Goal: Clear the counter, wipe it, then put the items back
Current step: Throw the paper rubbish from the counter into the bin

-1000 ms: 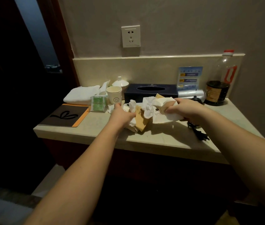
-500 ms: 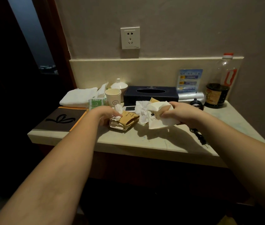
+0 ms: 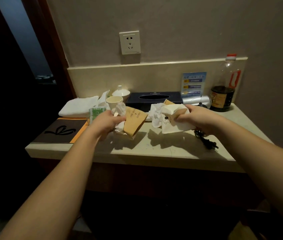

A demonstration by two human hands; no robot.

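Observation:
My left hand (image 3: 105,122) grips a flattened brown paper sleeve (image 3: 134,121) with handwriting, together with crumpled white tissue (image 3: 121,109), lifted just above the beige counter (image 3: 171,148). My right hand (image 3: 197,119) grips a white paper bag (image 3: 172,120) with a small drawing on it; more crumpled tissue (image 3: 156,113) bunches at its left side. Both bundles hang over the counter's middle, a short gap between them.
At the back stand a dark tissue box (image 3: 154,99), a paper cup (image 3: 114,101), a white lidded dish (image 3: 121,92), a folded white towel (image 3: 79,108), a green packet (image 3: 95,113), a soy sauce bottle (image 3: 223,90) and a silver hair dryer (image 3: 196,100). A black-and-orange folder (image 3: 61,131) lies left; a black plug (image 3: 206,140) lies right.
My left hand took hold of the brown sleeve and tissue and raised them off the counter. My right hand keeps holding the white bag, now slightly higher.

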